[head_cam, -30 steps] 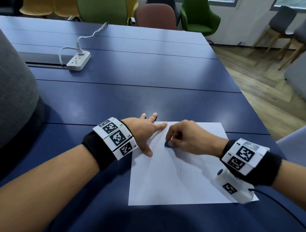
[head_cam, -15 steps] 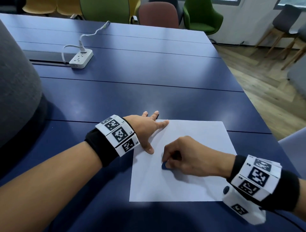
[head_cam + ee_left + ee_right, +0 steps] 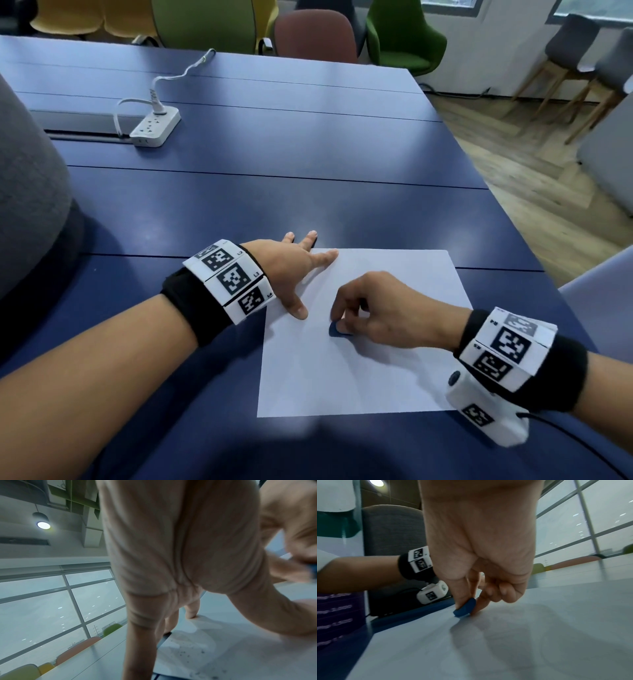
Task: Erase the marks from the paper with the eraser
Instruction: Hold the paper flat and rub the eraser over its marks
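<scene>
A white sheet of paper point(image 3: 376, 370) lies flat on the blue table point(image 3: 274, 205) in front of me. My right hand point(image 3: 370, 308) pinches a small blue eraser point(image 3: 337, 331) between thumb and fingers and presses it on the paper's middle left; the right wrist view shows the eraser point(image 3: 465, 608) tilted with its lower edge on the sheet. My left hand point(image 3: 291, 270) lies flat with spread fingers on the paper's upper left corner. In the left wrist view dark eraser crumbs point(image 3: 192, 654) lie on the paper. No pencil marks are plainly visible.
A white power strip point(image 3: 156, 126) with a cable sits far back on the left. Green, red and yellow chairs point(image 3: 315, 34) stand past the far edge. The table's right edge point(image 3: 507, 212) drops to a wooden floor. A grey chair back point(image 3: 30, 192) is at my left.
My right hand slid the eraser from the paper's upper part down toward me, then stayed near the same spot. The left hand has kept its place on the corner.
</scene>
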Available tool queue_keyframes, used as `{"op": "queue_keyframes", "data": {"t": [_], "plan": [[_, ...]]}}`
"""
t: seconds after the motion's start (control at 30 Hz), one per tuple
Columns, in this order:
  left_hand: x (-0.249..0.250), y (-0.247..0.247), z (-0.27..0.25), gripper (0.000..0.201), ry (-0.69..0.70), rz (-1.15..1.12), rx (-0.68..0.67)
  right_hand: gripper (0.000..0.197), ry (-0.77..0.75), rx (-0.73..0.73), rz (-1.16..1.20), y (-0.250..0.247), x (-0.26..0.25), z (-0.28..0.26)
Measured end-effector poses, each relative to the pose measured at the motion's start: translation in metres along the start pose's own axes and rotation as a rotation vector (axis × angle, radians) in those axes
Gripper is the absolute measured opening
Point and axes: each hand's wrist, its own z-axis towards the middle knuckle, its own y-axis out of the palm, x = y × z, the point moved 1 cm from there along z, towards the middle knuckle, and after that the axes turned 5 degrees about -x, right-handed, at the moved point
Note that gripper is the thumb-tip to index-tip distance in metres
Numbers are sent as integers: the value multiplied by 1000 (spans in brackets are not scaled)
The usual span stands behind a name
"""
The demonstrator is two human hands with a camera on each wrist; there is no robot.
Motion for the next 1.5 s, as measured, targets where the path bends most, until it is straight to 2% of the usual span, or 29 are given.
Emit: {"op": "queue_keyframes", "data": {"t": [0.07, 0.17, 0.2, 0.33, 0.43, 0.5, 0.67, 0.83, 1.0, 1.07, 1.2, 1.37, 1.5], "plan": [[0, 0, 0, 119, 1, -1, 2, 4, -7, 7, 30, 3, 1, -4], [0, 0, -1, 119, 0, 0, -3, 4, -30, -155, 47, 11, -7, -17], [0, 0, -2, 118, 1, 3, -6, 5, -17, -170, 31, 9, -7, -17], [2, -1, -5, 117, -2, 11, -4, 7, 114, 59, -43, -21, 17, 10], [2, -1, -6, 116, -5, 25, 2, 8, 209, 158, 39, -35, 35, 28], [3, -1, -6, 116, -5, 26, 3, 8, 208, 158, 70, -32, 36, 26], [2, -1, -6, 117, -7, 17, -2, 3, 128, 11, 2, -25, 22, 20], [1, -2, -6, 117, -8, 30, -2, 7, 208, 203, 45, -45, 39, 42], [-1, -2, -4, 119, 2, 3, -1, 3, 101, 8, -13, -23, 15, 32], [-1, -1, -4, 119, 8, -1, -1, 4, 116, 58, -61, -33, 19, 39], [-1, -2, -4, 118, 6, -9, 5, 7, 182, 194, 12, -42, 31, 45], [0, -2, -4, 119, 1, 3, -3, 8, 84, 6, 10, -17, 11, 24], [1, -2, -6, 117, -5, 10, 4, 8, 203, 179, -4, -44, 37, 33]]}}
